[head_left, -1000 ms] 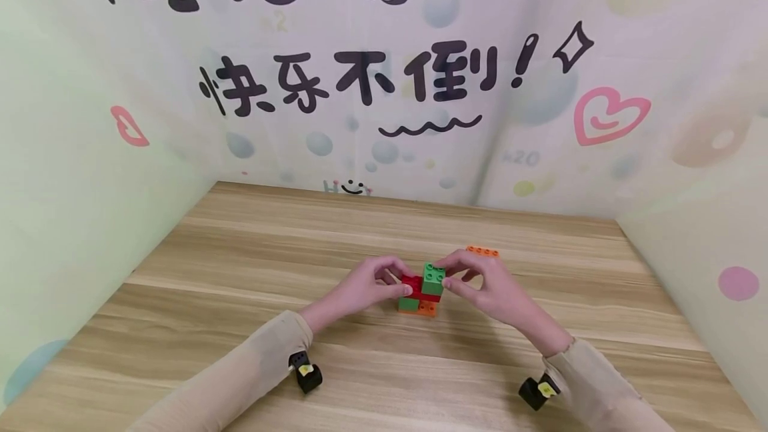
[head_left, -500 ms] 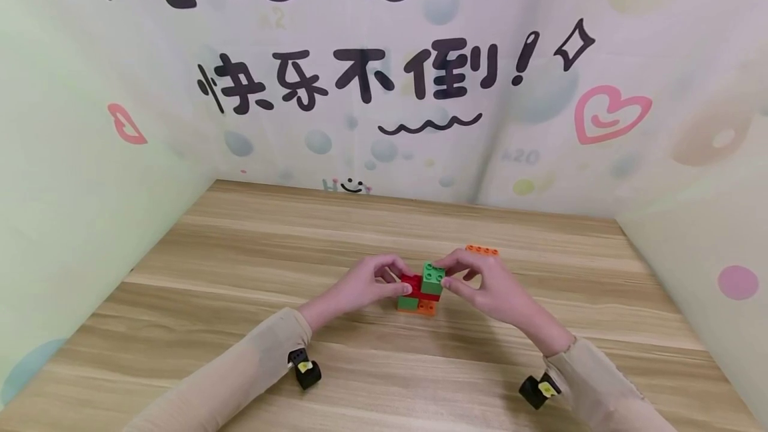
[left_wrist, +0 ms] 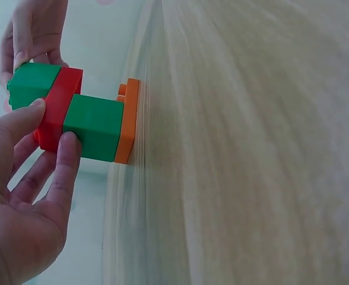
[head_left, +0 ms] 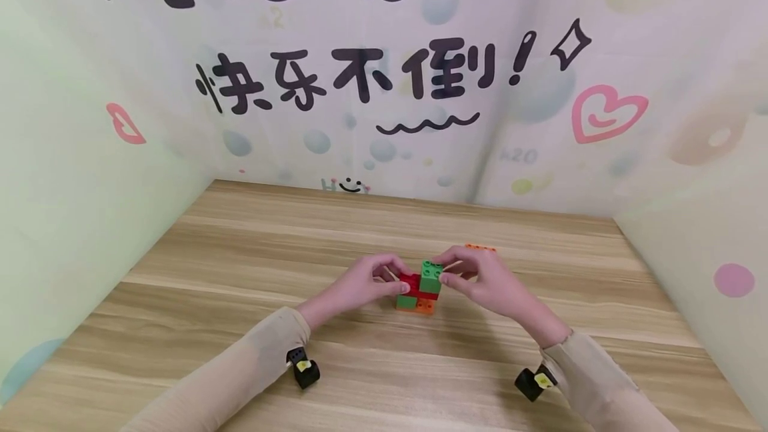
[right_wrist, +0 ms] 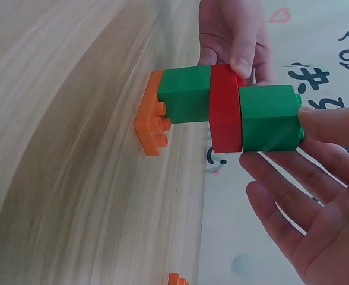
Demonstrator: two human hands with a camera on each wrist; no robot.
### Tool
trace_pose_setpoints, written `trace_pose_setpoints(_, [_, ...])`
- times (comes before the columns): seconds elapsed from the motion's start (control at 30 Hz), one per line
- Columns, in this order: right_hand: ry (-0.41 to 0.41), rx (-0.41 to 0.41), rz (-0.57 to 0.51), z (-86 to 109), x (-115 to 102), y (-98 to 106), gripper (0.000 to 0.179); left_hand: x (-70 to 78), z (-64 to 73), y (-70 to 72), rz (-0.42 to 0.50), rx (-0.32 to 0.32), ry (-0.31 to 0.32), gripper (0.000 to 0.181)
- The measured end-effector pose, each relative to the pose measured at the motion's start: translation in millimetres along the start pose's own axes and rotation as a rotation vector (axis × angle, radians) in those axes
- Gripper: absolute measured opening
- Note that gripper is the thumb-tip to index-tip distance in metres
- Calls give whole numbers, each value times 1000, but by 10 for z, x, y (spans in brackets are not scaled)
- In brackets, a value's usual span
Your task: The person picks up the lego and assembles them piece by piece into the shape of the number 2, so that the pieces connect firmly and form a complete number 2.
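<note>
A printed white backdrop rises behind the wood-grain counter. Just below and right of centre stands a brick stack — left grip pinching its red brick, right grip its upper green brick.

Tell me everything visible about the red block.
The red block is an oblong, smooth, plastic-looking toy brick with studs on top. It lies level as a middle layer: the lower green block supports its left part, while the upper green block sits on its right part, which juts out over bare studs of the orange base. The left hand grips its left end. Whether the right hand touches it is unclear.
</note>
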State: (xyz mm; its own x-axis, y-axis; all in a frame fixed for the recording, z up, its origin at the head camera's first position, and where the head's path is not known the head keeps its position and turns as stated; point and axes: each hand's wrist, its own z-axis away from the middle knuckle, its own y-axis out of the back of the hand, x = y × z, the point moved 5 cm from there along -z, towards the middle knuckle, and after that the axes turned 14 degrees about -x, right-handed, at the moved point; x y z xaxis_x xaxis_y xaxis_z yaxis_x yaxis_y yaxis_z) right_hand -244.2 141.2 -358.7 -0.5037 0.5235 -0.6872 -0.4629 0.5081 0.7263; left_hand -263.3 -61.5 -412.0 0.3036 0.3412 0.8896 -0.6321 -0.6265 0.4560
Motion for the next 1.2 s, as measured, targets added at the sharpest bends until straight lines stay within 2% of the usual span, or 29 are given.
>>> trace_pose_setpoints(0.37, [15,-14,-38,9,-12,4,23,-15,-6,14,9,-3,8,20])
trace_pose_setpoints(0.6, [38,-56,-41,-30,-37,32,23,1,-3,13,11,-3,5,20])
trace_pose_setpoints(0.9, [9,-115,-45,-59,-64,60,24,-5,-6,10,3,-10,1,21])
trace_pose_setpoints(1.2, [-13,-139,-80,-69,-41,56,25,3,-4,3,27,-9,-9,21])
